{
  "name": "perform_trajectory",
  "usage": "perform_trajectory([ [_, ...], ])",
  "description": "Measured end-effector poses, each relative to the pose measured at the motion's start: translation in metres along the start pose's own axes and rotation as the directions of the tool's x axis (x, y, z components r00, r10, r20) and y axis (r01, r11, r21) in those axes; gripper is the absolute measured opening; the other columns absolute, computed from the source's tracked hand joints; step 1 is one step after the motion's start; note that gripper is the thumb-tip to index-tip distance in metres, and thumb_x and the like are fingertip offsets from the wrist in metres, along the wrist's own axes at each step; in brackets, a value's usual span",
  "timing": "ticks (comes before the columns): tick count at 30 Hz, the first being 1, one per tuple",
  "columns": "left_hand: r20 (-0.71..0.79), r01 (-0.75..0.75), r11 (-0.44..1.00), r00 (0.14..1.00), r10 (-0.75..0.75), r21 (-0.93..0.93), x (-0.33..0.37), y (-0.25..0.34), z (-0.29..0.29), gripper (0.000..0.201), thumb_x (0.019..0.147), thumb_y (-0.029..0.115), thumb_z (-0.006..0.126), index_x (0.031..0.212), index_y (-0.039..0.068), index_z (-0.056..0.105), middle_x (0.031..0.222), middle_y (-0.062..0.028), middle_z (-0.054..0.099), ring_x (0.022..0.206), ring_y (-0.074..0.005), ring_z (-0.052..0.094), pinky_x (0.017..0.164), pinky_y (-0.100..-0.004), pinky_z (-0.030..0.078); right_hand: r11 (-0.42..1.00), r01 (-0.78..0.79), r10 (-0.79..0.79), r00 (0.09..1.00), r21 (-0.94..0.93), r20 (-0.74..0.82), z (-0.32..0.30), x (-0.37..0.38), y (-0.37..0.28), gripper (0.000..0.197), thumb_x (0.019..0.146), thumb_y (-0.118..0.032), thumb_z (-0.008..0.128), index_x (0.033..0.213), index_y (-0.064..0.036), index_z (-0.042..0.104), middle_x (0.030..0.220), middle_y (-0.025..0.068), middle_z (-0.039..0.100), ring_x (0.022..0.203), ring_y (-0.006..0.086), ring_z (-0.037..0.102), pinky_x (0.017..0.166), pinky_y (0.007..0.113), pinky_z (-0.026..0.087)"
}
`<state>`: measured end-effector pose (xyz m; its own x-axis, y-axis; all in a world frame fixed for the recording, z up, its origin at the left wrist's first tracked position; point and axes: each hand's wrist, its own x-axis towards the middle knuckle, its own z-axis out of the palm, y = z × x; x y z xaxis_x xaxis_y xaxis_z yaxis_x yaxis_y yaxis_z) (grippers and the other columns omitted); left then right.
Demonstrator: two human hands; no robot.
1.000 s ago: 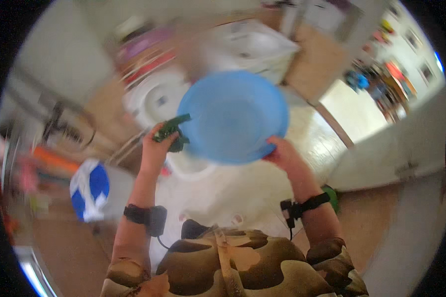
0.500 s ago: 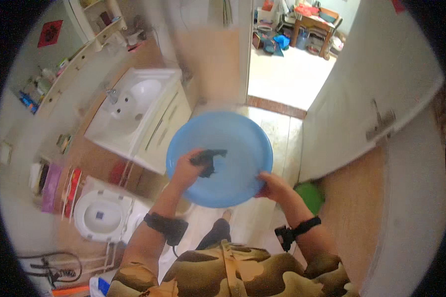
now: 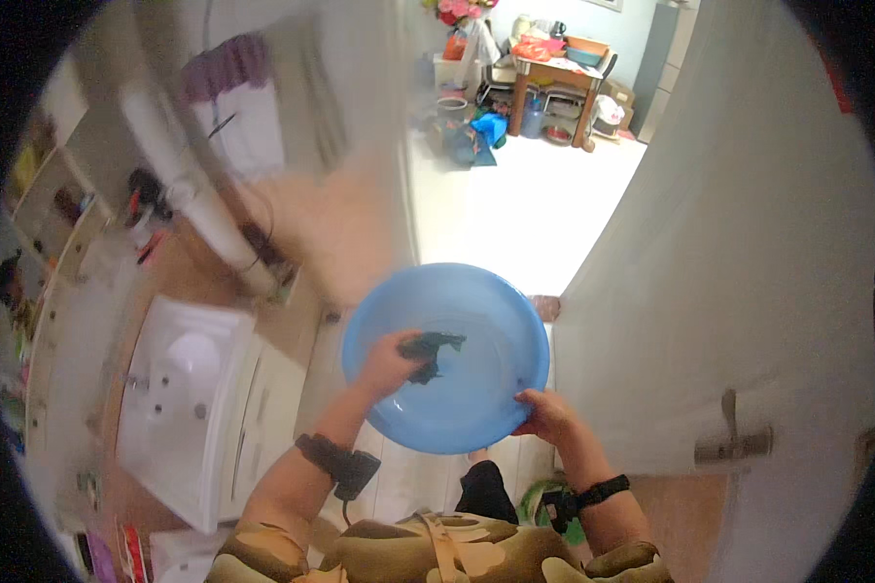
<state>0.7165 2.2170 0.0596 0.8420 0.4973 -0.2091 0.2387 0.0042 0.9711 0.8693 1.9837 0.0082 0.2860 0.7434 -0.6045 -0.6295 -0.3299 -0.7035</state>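
A wide blue plastic basin [image 3: 476, 398] is held out in front of my body. My right hand [image 3: 544, 415] grips its right rim, thumb over the edge and fingers beneath. Over the basin's left part, my left hand [image 3: 391, 361] is closed on a crumpled dark cloth [image 3: 428, 356], whose ends stick out past the fingers above the basin floor. The left forearm crosses the near left rim; whether it bears on the rim I cannot tell. The fingertips of both hands are partly hidden.
An open doorway leads to a bright floor [image 3: 515, 223] and a cluttered wooden table [image 3: 560, 70]. The white door [image 3: 690, 321] with its handle [image 3: 734, 442] stands at the right. On the left are a white washbasin [image 3: 180, 408] and a pipe [image 3: 194, 194]. A green basin [image 3: 535, 500] sits low beside my leg.
My view has turned toward the doorway, and the washbasin has slid left and down. The doorway is nearer to me. Both hands keep their holds on the cloth and basin.
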Motion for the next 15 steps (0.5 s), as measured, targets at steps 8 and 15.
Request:
perform_trajectory([
  [8,0.013,-0.022,0.999,1.000,0.022,0.027,0.210,0.041,0.015,0.035,0.074,0.007,0.066,0.107,0.003,0.056,0.086,-0.0074,0.061,0.075,-0.0153,0.060,0.067,-0.0280,0.050,0.999,0.012,-0.014,0.999,-0.039,-0.045,-0.079,0.107,-0.167,0.051,0.079,-0.025,0.052,0.119,0.0049,0.039,0.101,0.0180,0.053,0.083,0.0310,0.058,0.065,0.042,0.053],
  [15,0.052,0.002,0.999,0.999,0.000,-0.038,0.384,0.078,0.008,0.030,0.074,0.004,0.064,0.103,0.002,0.056,0.082,-0.0070,0.061,0.072,-0.0148,0.061,0.061,-0.0279,0.052,0.997,0.071,-0.071,0.993,-0.008,-0.099,-0.139,0.218,-0.289,0.043,0.078,-0.019,0.052,0.113,0.0053,0.043,0.094,0.0195,0.055,0.079,0.0282,0.059,0.066,0.042,0.053],
])
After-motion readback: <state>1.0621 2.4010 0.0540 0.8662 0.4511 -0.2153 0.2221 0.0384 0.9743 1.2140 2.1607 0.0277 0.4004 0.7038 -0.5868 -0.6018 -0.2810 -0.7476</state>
